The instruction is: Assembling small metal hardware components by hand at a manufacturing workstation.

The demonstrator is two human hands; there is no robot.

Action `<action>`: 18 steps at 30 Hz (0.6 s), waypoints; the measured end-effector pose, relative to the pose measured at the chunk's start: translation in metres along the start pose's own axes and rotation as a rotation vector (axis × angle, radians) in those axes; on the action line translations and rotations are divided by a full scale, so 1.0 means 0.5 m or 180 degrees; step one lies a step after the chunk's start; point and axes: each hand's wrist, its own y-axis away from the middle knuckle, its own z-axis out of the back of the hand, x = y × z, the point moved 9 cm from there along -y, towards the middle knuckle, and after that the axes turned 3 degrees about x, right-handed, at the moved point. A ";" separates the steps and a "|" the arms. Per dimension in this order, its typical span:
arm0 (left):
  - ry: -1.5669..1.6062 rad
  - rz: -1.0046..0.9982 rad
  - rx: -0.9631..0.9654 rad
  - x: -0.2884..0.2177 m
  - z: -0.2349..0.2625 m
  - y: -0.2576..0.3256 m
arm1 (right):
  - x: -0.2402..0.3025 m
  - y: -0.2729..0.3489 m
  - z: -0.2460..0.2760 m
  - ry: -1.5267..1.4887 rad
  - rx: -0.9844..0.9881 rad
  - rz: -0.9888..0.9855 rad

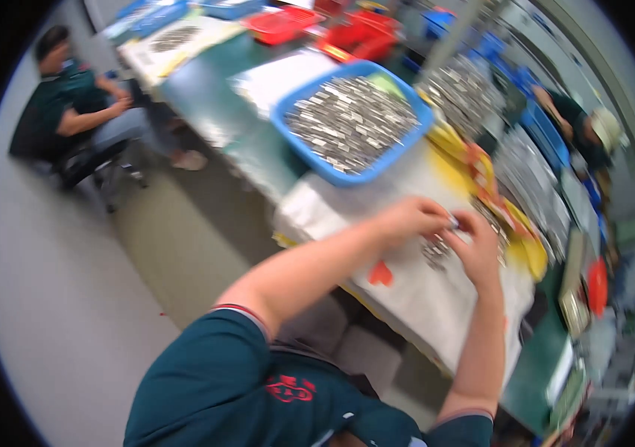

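My left hand [411,218] and my right hand [479,248] meet over a white sheet [414,290] spread on the table. Both pinch a small silvery metal piece [452,221] between their fingertips. Just below the hands lies a little heap of similar metal pieces [435,252]. The picture is blurred, so the piece's shape is unclear. A small orange scrap [380,274] lies on the sheet near my left forearm.
A blue bin [310,160] full of silvery metal pieces stands beyond the hands. A yellow tray [528,246] and more trays of pieces run along the right. Red crates [362,33] sit far back. One person sits at left [71,104], another at right [586,130].
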 end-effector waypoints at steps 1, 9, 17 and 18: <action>-0.0023 -0.0050 -0.0030 -0.009 0.013 0.004 | 0.005 -0.004 -0.004 -0.0109 -0.0034 0.0010; 0.0234 0.0360 0.0033 0.028 -0.017 -0.033 | -0.041 0.017 0.015 0.0020 -0.0038 -0.0343; 0.0429 0.0333 -0.0046 0.037 -0.008 -0.019 | -0.034 0.025 0.020 0.0060 -0.0021 -0.0251; 0.0430 0.0339 -0.0049 0.039 -0.001 -0.016 | -0.038 0.026 0.025 0.0008 -0.0082 -0.0350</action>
